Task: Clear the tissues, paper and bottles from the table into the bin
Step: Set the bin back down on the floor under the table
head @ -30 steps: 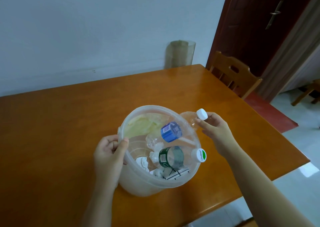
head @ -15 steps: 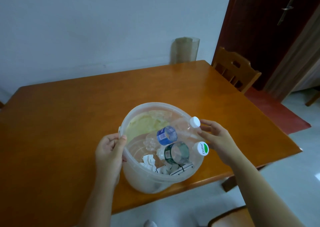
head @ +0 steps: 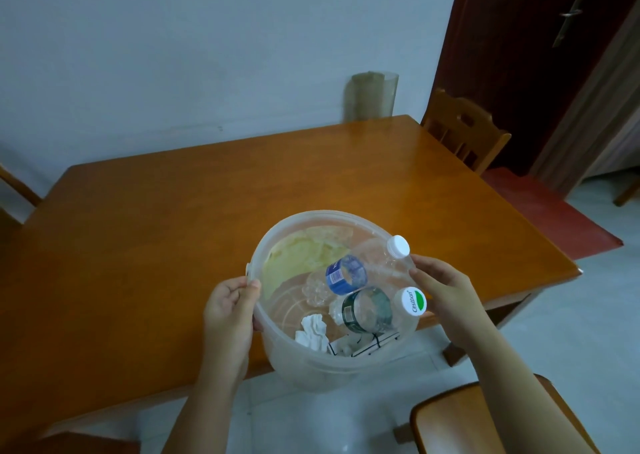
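Gripping the rim of a translucent plastic bin (head: 332, 367) at nine o'clock, the left hand (head: 230, 311) fingers clench; right hand (head: 446, 297) fingers rest loosely at three o'clock. Held above the desk (head: 173, 228) edge, it seems light and slightly flexible. Inside: tissues (head: 311, 329), a blue-labelled bottle (head: 349, 273), another bottle capped "Cestbon" (head: 414, 301).

The room is dim, with a cool bluish cast over the wall (head: 173, 55); soft daylight enters from the right, leaving a pale sheen on the bench (head: 363, 148) top near its far edge; shadows are faint; wide-angle distortion bows the door (head: 519, 55) and the bench edges; focus is fairly sharp throughout.
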The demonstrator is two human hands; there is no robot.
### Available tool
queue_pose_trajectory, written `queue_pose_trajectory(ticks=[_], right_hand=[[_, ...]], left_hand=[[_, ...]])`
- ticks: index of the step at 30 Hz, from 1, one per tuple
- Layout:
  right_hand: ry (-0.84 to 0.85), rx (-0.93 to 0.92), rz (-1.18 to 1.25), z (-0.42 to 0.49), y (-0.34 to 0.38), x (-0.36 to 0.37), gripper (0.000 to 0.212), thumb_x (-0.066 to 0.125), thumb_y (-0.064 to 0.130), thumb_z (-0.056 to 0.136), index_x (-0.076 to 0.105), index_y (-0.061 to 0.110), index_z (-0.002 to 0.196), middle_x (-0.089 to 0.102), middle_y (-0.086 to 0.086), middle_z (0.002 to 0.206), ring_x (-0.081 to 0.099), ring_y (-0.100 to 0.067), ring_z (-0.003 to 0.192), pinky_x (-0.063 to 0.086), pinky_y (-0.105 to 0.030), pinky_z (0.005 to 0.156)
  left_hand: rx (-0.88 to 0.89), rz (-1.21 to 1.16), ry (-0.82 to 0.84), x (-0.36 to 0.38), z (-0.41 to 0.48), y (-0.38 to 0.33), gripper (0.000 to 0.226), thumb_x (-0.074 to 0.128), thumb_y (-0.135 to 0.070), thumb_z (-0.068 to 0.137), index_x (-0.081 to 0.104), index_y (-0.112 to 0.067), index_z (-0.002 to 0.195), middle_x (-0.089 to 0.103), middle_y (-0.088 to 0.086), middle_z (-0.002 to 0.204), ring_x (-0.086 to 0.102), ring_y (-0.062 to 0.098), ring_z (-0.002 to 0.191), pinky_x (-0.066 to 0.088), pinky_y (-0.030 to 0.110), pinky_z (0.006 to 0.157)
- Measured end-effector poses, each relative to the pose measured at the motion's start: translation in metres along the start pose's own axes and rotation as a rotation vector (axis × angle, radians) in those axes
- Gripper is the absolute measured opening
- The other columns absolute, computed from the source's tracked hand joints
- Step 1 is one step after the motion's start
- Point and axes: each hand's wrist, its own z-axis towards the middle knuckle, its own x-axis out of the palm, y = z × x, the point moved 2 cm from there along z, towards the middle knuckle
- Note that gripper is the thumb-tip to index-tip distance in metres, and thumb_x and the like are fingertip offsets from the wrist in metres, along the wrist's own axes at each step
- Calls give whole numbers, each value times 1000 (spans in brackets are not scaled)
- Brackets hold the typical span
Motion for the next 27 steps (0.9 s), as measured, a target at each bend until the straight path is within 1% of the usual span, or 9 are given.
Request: queue_pose_trajectory(ticks=[3, 6, 8, 11, 17, 18, 20, 23, 27], right_hand=[[-2, -20, 9, -23, -3, 9, 13, 59, 19, 82, 63, 29, 90, 66, 2, 96, 65, -19, 85, 55, -26, 56], [-7, -21, 24, -51, -10, 23, 16, 57, 16, 84, 63, 31, 88, 66, 3, 96, 66, -17, 82, 55, -21, 51], [-21, 4, 36, -73, -20, 39, 17, 57, 15, 85, 63, 30, 87, 66, 4, 93, 66, -14, 78, 53, -20, 50], [-48, 44, 55, -106, -37, 61, 17, 56, 12, 85, 63, 27, 87, 66, 2, 94, 66, -13, 79, 53, -21, 51], [-67, 135, 83, -165, -78, 93, 18, 52, 7, 86, 64, 16, 96, 64, -7, 102, 62, -26, 94, 54, -37, 70], [-73, 144, 76, -172, -85, 95, 19, 52, 7, 86, 64, 14, 99, 65, -7, 102, 63, -27, 94, 55, -38, 70], [-89, 164, 62, -185, -101, 96, 20, 53, 7, 86, 66, 15, 98, 66, -8, 101, 64, -28, 92, 57, -40, 70], [-111, 200, 24, -197, -126, 92, 21, 54, 6, 85, 67, 20, 94, 68, -8, 101, 64, -30, 91, 56, -45, 77], [-136, 238, 13, -202, -162, 83, 24, 55, 4, 84, 67, 24, 85, 69, -1, 91, 66, -23, 86, 56, -41, 75]], left_hand=[[-7, -20, 25, -21, -9, 6, 3, 57, -23, 85, 59, -21, 87, 65, -3, 66, 59, 10, 51, 48, 27, 45], [13, 18, 70, -48, -17, 13, 3, 57, -26, 85, 58, -23, 86, 66, -2, 66, 60, 16, 56, 49, 34, 50], [34, 43, 104, -74, -23, 18, 5, 58, -29, 84, 58, -24, 86, 68, -5, 65, 61, 16, 56, 51, 35, 50], [74, 94, 143, -111, -36, 28, 2, 59, -30, 84, 56, -30, 84, 69, -18, 68, 64, 8, 55, 52, 23, 44], [64, 217, 238, -174, -60, 59, 5, 58, -30, 85, 56, -34, 82, 66, -27, 70, 63, 1, 58, 48, 15, 42], [59, 238, 247, -180, -63, 66, 6, 57, -29, 85, 56, -34, 82, 66, -27, 69, 63, -1, 57, 46, 14, 41], [28, 262, 252, -190, -71, 82, 3, 58, -28, 85, 58, -31, 85, 67, -19, 65, 62, -3, 56, 45, 11, 41], [-42, 284, 263, -197, -82, 109, 13, 60, -26, 84, 62, -20, 95, 67, -11, 74, 63, -1, 56, 44, 11, 42], [-138, 314, 309, -193, -93, 151, 23, 60, -26, 84, 61, -15, 105, 68, -1, 76, 64, 7, 53, 46, 15, 42]])
